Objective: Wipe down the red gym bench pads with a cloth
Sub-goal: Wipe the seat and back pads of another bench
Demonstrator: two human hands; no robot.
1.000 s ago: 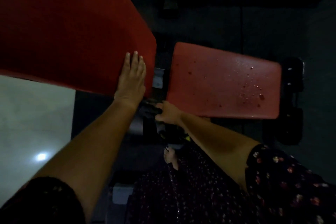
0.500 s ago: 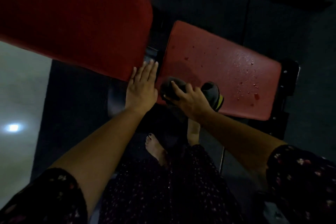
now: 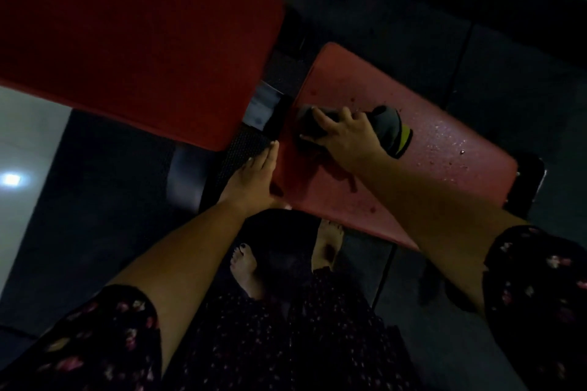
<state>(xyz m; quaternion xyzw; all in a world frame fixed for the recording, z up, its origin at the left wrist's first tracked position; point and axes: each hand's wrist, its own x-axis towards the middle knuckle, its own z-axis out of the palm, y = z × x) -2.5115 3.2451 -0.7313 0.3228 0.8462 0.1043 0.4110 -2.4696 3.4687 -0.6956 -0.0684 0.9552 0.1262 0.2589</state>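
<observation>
Ok so our right hand (image 3: 346,140) has the cloth (image 3: 389,127) bunched up, with the fingers curled over it and pinning it down on the seat pad (image 3: 444,165), close to the end that faces the back pad (image 3: 143,41). The cloth is grey, and a yellow edge sticks out past the hand. Our left hand (image 3: 254,174) is flat, fingers straight and pressed together. It lies along the seat pad's near corner at that same end, tips pointing toward the gap between the two pads. We can't tell where that thumb is. The far half of the seat pad has droplets (image 3: 444,140) on it. The back pad fills the upper left, with a dark gap between it and the seat pad. Our bare feet (image 3: 247,267) are on the dark floor (image 3: 524,73) below.
</observation>
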